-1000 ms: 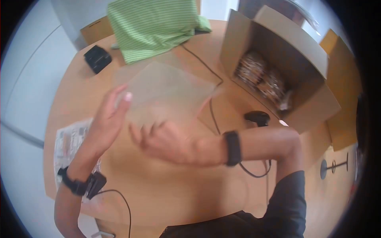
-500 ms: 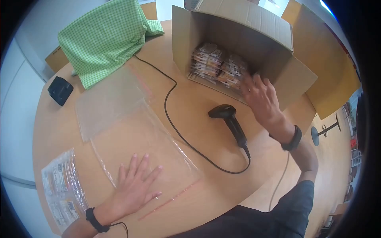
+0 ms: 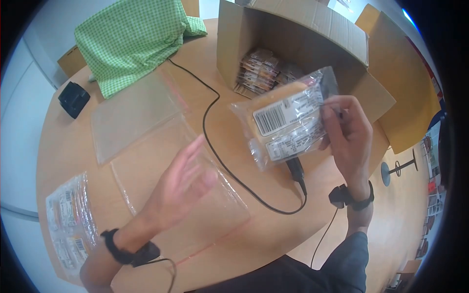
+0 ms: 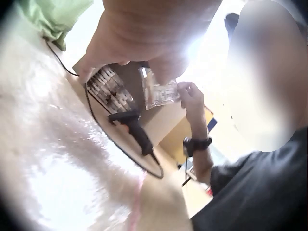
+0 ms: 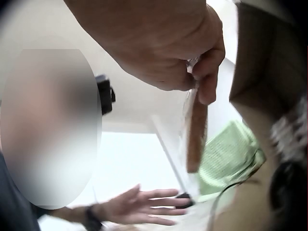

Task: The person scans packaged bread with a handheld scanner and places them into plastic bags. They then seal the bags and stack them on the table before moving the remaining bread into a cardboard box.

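My right hand (image 3: 351, 139) pinches the edge of a clear plastic packet (image 3: 283, 122) with a barcode label facing up. Seen edge-on in the right wrist view, the packet (image 5: 196, 137) shows a flat brown content. It is held up in front of the cardboard box (image 3: 298, 36), covering most of a black barcode scanner (image 4: 132, 127). My left hand (image 3: 178, 193) holds nothing; its fingers (image 5: 161, 202) are spread and straight in the right wrist view. Below it, a large clear plastic bag (image 3: 146, 178) with a red strip along its near edge lies flat on the table.
Inside the box are stacks of similar packets (image 3: 259, 71). A second clear bag (image 3: 129, 129) lies farther back, by a green checked cloth (image 3: 132, 49). Filled bags (image 3: 68, 219) lie at the left edge, a black device (image 3: 73, 100) behind them. The scanner's cable (image 3: 202, 110) crosses the table.
Clear bags were spread flat on the table. My right hand reached to the box, then came back toward me with a packet. My left hand lifted off the near bag.
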The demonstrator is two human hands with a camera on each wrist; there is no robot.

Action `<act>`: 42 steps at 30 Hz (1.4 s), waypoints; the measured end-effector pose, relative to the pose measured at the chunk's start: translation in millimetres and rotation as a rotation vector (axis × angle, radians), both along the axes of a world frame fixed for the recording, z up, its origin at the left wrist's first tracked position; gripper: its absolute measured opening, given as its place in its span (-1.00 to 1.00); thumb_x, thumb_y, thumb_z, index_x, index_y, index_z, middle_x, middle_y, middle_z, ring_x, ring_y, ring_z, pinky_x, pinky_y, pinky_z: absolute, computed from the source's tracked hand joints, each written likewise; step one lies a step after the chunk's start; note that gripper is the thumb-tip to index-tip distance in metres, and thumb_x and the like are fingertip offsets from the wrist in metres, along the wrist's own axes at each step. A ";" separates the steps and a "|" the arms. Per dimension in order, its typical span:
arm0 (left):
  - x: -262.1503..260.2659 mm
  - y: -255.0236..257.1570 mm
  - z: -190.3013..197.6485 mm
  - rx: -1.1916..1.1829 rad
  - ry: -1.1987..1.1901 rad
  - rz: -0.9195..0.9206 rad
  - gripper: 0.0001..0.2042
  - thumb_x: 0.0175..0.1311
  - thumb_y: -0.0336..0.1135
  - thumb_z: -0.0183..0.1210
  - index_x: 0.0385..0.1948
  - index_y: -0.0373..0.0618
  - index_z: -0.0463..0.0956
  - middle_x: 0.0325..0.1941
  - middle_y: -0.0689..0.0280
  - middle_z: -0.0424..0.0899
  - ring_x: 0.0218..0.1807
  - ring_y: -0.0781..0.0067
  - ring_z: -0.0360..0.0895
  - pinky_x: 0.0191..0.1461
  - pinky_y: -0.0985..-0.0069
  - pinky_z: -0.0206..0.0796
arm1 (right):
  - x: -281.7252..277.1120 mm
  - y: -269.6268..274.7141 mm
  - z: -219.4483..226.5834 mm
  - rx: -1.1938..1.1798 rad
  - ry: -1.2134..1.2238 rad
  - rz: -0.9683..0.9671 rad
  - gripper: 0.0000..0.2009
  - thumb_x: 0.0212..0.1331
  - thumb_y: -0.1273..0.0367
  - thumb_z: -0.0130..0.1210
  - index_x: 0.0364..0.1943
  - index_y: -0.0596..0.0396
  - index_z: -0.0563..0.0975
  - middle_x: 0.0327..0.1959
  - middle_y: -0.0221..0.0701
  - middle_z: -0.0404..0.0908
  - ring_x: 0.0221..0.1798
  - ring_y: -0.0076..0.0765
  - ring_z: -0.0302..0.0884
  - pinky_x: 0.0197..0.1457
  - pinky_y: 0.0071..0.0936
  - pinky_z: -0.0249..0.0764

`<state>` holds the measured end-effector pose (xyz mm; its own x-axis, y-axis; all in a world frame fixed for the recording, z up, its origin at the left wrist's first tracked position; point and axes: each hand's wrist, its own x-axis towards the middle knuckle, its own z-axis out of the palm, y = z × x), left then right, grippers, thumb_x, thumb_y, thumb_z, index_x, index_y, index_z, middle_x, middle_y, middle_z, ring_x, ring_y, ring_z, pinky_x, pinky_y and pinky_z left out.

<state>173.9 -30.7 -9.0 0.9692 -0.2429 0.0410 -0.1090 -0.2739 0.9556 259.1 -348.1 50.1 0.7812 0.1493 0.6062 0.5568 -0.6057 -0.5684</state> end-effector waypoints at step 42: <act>37.8 23.9 15.8 -0.088 0.334 -0.018 -0.61 0.66 -0.17 0.12 0.32 -0.22 0.41 -0.01 0.37 0.71 -0.07 0.73 0.65 0.00 0.60 0.58 | -34.6 42.4 -46.6 -0.210 0.333 0.584 -0.10 0.12 0.55 0.32 0.59 0.04 0.13 0.26 0.08 0.59 0.17 0.28 0.69 0.22 -0.08 0.62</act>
<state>211.7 -6.8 6.8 0.9281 -0.2699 -0.2564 0.2097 -0.1898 0.9592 224.5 -305.7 3.6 0.6769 0.6883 0.2610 0.6410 -0.3767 -0.6688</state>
